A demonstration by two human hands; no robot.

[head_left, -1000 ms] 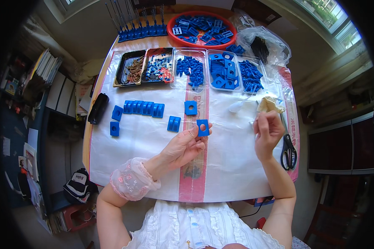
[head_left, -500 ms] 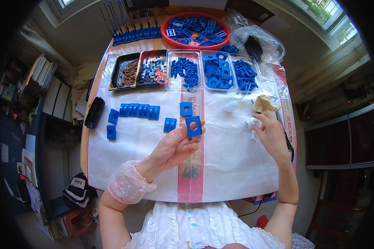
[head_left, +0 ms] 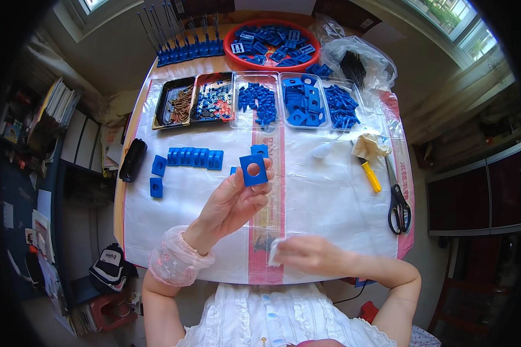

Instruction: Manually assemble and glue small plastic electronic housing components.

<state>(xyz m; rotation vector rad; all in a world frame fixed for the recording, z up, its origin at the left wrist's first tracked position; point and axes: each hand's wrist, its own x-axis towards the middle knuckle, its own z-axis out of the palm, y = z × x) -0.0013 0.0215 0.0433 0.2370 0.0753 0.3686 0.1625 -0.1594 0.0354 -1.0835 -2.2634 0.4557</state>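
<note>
The bench [head_left: 330, 220] carries a row of 5 trays [head_left: 165, 98] in its far part; farther behind is a red basin [head_left: 272, 67] with blue parts. The left hand [head_left: 230, 202] and the right hand [head_left: 315, 254], blurred, are both grasping. The scissors [head_left: 398, 208] lie at right. The blue plate [head_left: 253, 180], with 1 round hole, is in the left hand, above the bench. The right hand, nearer, grips a crumpled white tissue [head_left: 274, 254].

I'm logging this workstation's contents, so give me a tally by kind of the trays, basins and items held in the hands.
Black rectangular trays: 2
Clear rectangular plastic trays: 3
Round red basin: 1
Blue square plate with a round hole, left hand: 1
White wad, right hand: 1
Total: 8
</note>
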